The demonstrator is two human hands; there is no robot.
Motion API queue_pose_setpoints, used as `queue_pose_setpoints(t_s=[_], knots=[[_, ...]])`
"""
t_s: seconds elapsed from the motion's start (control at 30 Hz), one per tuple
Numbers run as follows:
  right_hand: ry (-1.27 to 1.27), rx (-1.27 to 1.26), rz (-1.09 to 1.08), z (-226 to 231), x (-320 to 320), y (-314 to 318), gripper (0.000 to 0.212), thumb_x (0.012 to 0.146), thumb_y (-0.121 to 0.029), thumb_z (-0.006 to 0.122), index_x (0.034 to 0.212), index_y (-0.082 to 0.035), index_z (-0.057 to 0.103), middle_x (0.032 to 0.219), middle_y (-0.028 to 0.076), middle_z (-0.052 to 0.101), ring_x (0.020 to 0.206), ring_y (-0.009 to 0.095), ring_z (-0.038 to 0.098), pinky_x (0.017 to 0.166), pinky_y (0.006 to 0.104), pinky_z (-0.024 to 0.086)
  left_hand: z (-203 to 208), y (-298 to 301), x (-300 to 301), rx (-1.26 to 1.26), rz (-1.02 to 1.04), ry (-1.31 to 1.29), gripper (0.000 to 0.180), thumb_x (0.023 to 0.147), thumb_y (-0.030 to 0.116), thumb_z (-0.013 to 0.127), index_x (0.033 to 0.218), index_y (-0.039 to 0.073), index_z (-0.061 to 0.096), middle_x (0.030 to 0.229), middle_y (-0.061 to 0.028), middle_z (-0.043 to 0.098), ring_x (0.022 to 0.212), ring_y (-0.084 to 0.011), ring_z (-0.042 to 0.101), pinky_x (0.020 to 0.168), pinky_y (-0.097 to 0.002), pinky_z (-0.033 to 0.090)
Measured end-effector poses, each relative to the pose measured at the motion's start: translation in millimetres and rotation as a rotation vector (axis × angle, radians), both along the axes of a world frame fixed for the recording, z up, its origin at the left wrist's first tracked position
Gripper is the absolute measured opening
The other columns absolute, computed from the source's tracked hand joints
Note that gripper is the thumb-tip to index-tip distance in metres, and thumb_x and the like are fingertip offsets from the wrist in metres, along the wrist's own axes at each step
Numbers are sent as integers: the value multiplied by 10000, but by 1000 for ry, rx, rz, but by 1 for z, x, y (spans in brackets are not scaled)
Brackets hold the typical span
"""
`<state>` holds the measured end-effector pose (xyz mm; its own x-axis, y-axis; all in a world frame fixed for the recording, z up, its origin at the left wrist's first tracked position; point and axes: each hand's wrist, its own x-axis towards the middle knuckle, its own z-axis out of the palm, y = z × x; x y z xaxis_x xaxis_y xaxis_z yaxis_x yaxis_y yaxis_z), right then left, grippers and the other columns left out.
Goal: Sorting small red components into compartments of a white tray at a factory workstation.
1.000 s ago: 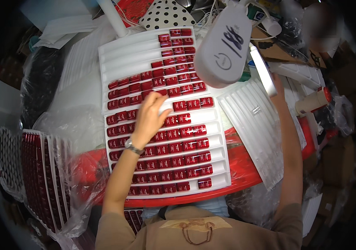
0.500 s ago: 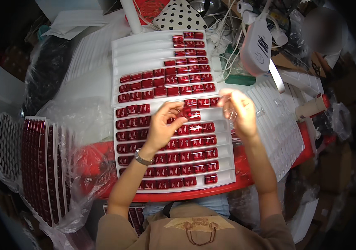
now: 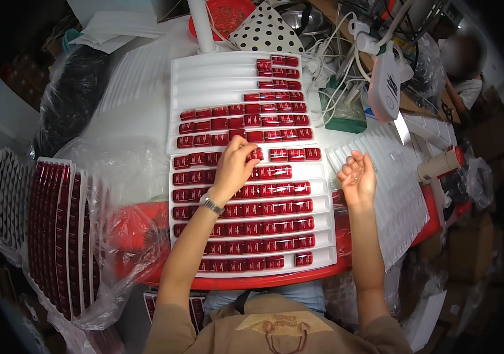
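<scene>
Two white grooved trays lie on the table, one behind the other. Rows of small glossy red containers with pale print fill much of the far tray and the near tray. My left hand, a metal watch on its wrist, pinches one small red container over the near tray's farthest row. To its right, three containers sit in that same row. Off the near tray's right edge hovers my right hand, palm up, fingers loosely curled and apart, with nothing visible in it.
Bagged, filled trays stand at the left. Clear ridged trays lie on the right. A white power strip with cables hangs at the upper right. Nearby are a red-capped cylinder and a polka-dot cloth. Another person is far right.
My left hand has moved slightly forward and left, bringing the red container down to the near tray's far row. My right hand has drawn back to the right and lower. The view has shifted slightly.
</scene>
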<state>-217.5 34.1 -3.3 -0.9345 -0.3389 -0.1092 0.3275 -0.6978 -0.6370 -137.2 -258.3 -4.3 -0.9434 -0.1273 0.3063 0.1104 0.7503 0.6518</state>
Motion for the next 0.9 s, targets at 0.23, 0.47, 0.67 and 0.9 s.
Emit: queue_pose_setpoints(t_s=[0.23, 0.47, 0.67, 0.9], knots=[[-301, 99, 341, 43, 53, -24, 203, 916, -169, 509, 1068, -36, 526, 828, 71, 553, 677, 133, 487, 566, 237, 381, 2, -28, 16, -218, 25, 82, 405, 694, 144, 760, 1062, 30, 636, 972, -87, 585, 909, -210, 559, 857, -339, 444], [278, 578, 171, 48, 63, -62, 41, 898, -88, 548, 919, -53, 552, 677, -48, 509, 542, 22, 400, 493, 165, 313, 3, -71, 37, -324, 24, 66, 322, 714, 127, 722, 998, 7, 629, 952, -52, 581, 930, -222, 514, 815, -361, 404], [987, 1066, -47, 60, 91, -101, 79, 865, -67, 565, 913, -10, 539, 703, 37, 527, 590, 114, 481, 572, 227, 399, 21, 21, 65, 865, -376, -106, 307, 810, -10, 628, 1098, 10, 527, 1085, -69, 530, 1023, -157, 526, 896, -279, 455], [1349, 1140, 81, 45, 91, -78, 332, 801, -114, 639, 1106, 1, 579, 728, 122, 546, 607, 258, 550, 542, 350, 439, -16, 54, 82, 1340, -492, -320, 317, 875, -45, 534, 1176, -15, 441, 1145, -90, 500, 1125, -161, 487, 962, -285, 429]])
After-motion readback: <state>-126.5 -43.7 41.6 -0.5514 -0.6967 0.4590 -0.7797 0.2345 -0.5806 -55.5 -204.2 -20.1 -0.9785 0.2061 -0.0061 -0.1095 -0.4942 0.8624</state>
